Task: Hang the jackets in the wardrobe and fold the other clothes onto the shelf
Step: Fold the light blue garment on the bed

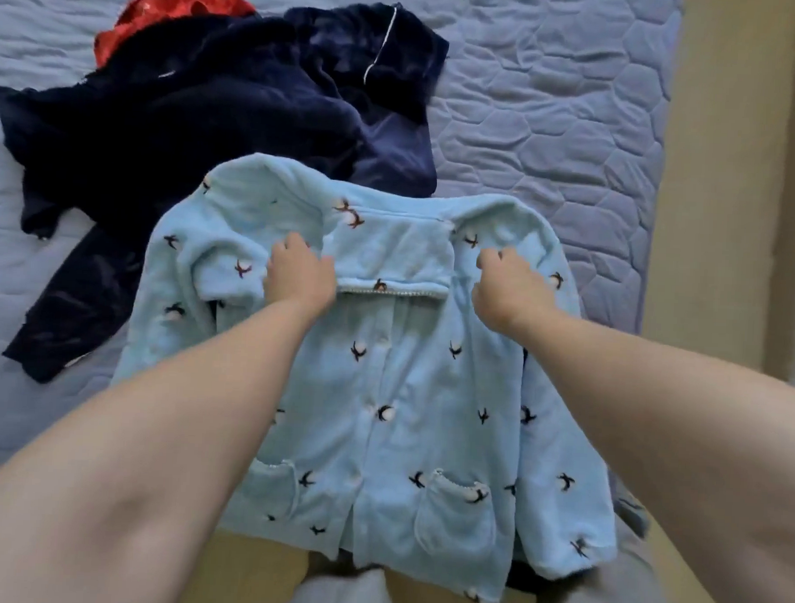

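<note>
Two hands: the left hand (302,279) and the right hand (510,283) each grip one shoulder of the same garment, either side of its collar.
Fingers: curled into the fleece on both sides, the left fingers (293,246) and right fingers (493,260) bunching cloth; they hold nothing else.
Garment held: a pale blue fleece top (410,393) with small dark bird shapes, buttons down the front and two pockets. Its front faces up, the upper part lies over the blue quilted bed (554,103), and the hem hangs past the bed's near edge towards the person.
Other clothes: a dark navy heap (212,111) lies just behind the top, touching it. A red garment (171,9) shows beyond the heap.
Step in hand: probably spreading the top flat to fold it, or lifting it by the shoulders; I cannot tell which.
Doing it well: hold both grips level and evenly spaced from the collar so the top hangs straight. Lay the sleeves clear of the navy heap, and line up the front edges before folding.
Not seen: wardrobe and shelf.
</note>
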